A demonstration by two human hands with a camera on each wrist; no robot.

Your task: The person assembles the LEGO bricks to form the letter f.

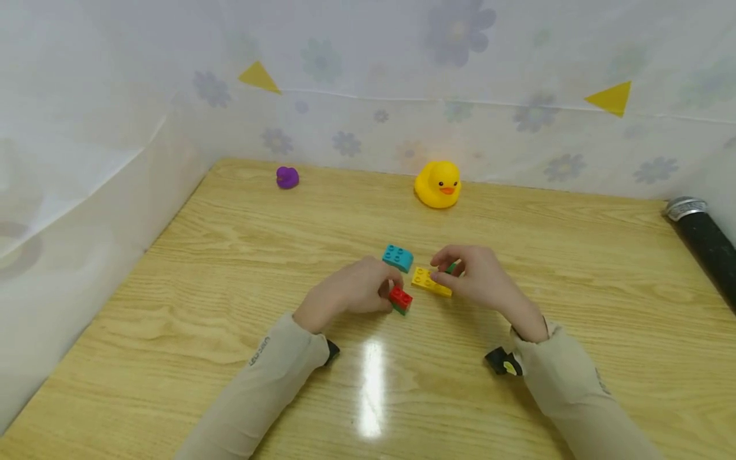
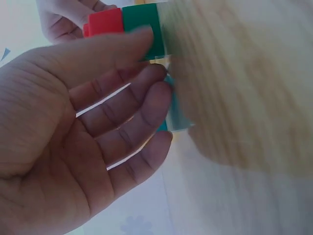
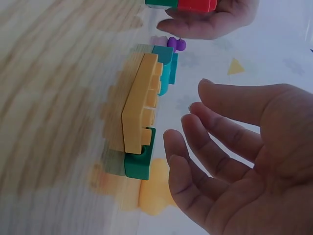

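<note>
Left hand: (image 1: 368,285) at the middle of the bench (image 1: 230,243), thumb and fingers curving about a small stack; the wrist view has the thumb in front of it, and I cannot tell whether it is pinched.
Stack: a red brick (image 1: 400,296) on top of a lower green brick (image 2: 142,29), upright, nearer the bench's near edge than the other bricks.
Right hand: (image 1: 477,275) released, fingers bent loosely with nothing between them, just beside the yellow brick.
Yellow brick: (image 1: 422,278) long, studs up, mid-bench, between the two hands.
Second green brick: (image 3: 139,164) beside one end of the yellow brick; partly hidden by the right hand from above.
Blue brick: (image 1: 398,258) just beyond the yellow one, toward the far edge.
Yellow duck: (image 1: 438,185) near the far edge, right of its middle.
Purple duck: (image 1: 287,177) near the far left corner.
Microphone: (image 1: 704,236) black with a silver head, by the far right corner.
Backdrop: (image 1: 356,115) flowered sheet behind the far edge.
</note>
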